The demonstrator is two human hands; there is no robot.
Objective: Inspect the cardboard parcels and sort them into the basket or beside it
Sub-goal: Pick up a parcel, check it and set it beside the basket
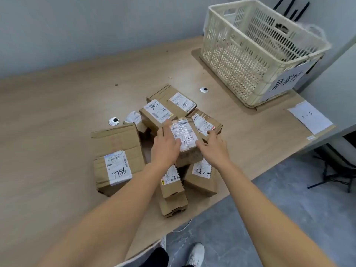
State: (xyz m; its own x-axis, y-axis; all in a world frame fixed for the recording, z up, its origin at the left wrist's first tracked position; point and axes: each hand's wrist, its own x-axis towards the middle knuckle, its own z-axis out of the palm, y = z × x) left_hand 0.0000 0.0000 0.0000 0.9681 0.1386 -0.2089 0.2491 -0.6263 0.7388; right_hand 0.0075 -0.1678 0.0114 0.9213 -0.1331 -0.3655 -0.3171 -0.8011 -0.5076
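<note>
Several brown cardboard parcels with white labels lie in a heap on the wooden table [57,112]. On top of the heap sits a taped parcel [185,138] with a glossy label. My left hand [166,145] lies against its left side with the fingers stretched over the top edge. My right hand [213,146] touches its right side, fingers spread. A large parcel marked 7786 [117,160] lies at the left, and one marked 8825 [201,177] lies below my right hand. The cream plastic basket [269,60] stands at the table's far right corner.
A paper sign with handwriting hangs on the basket's front [287,81]. A white sheet [310,117] lies on the table edge to the right of the heap. Two round cable grommets [114,121] [204,90] sit in the tabletop. The table edge runs diagonally at the lower right, with grey floor beyond.
</note>
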